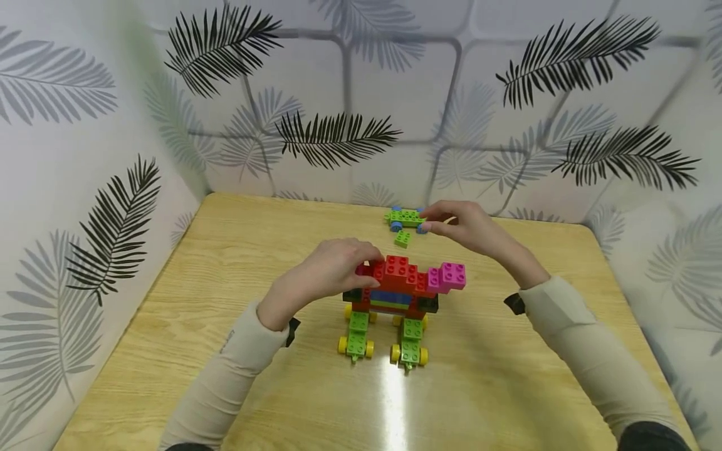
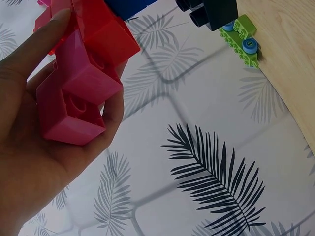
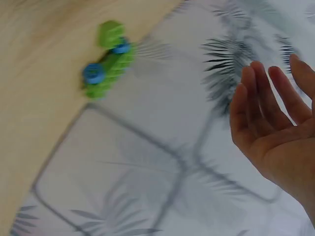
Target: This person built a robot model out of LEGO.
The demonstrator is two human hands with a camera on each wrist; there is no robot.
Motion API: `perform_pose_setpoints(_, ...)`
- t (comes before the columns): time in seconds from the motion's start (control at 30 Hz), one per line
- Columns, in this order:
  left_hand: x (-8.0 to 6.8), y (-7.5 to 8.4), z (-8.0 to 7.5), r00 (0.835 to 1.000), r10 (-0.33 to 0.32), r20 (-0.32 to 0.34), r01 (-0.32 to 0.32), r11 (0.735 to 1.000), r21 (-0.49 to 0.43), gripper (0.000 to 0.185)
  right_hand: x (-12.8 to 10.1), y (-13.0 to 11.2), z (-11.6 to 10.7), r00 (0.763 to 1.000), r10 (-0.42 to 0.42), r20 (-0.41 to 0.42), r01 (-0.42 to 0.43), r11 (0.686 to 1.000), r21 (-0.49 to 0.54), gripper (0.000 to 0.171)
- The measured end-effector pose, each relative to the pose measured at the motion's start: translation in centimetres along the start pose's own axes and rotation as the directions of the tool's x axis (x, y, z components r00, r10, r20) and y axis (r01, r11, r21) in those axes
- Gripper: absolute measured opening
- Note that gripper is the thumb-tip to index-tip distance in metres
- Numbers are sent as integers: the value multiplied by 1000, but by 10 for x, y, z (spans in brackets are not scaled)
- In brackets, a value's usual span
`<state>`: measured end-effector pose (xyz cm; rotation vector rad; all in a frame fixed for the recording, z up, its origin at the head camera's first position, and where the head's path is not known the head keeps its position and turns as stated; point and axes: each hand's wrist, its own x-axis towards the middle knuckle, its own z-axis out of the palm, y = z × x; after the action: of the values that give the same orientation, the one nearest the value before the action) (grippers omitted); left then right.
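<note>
A brick model (image 1: 403, 285) stands mid-table: red top, blue, green and black layers, pink bricks (image 1: 448, 276) at its right end. It rests on two green bases with yellow wheels (image 1: 356, 343). My left hand (image 1: 368, 264) grips the model's left end. In the left wrist view its thumb and fingers (image 2: 114, 105) curl round a pink brick (image 2: 74, 105) under the red ones. My right hand (image 1: 437, 224) hovers empty beyond the model, fingers (image 3: 256, 93) straight, just right of a green wheeled piece with blue wheels (image 1: 405, 217) (image 3: 106, 61). A small green brick (image 1: 402, 238) lies beside that piece.
The wooden table (image 1: 225, 263) is boxed in by leaf-patterned walls (image 1: 68, 188) on the left, back and right. The green wheeled piece sits close to the back wall. Bare wood shows to the model's left, right and front.
</note>
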<state>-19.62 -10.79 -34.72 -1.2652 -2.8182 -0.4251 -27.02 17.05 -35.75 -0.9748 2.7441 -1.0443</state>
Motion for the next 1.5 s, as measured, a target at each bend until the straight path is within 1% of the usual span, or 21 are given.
perform_pose_setpoints(0.07,0,1,0,1000,0,7,0,1000,1,40,4,22,8,1000,30,0,-30,999,23,28)
perform_pose_setpoints(0.2,1,2,0,1000,-12,16,12,1000,4,41,11,56,30,998,65,4,-65,998,20,30)
perform_pose_setpoints(0.37,1,2,0,1000,-10,14,10,1000,2,41,23,82,57,995,101,0,-101,995,15,35)
perform_pose_setpoints(0.53,0,2,1,1000,0,1,0,1000,0,40,33,99,78,988,154,-27,-153,988,25,39)
perform_pose_setpoints(0.77,-1,3,1,1000,-2,-1,2,1000,0,39,41,110,93,974,226,-27,-227,974,-16,46)
perform_pose_setpoints(0.97,-1,3,1,1000,-1,-8,1,1000,4,39,44,114,102,951,307,-15,-308,952,1,53)
perform_pose_setpoints(1.07,-2,3,1,1000,-3,-8,3,1000,1,39,46,120,107,949,315,-25,-315,949,3,52)
perform_pose_setpoints(1.17,-2,2,2,1000,3,-13,-3,1000,0,38,49,126,112,952,302,-42,-303,953,-14,50)
perform_pose_setpoints(1.5,-2,1,2,1000,9,-26,-9,1000,15,37,54,127,119,950,304,-72,-308,950,-49,44)
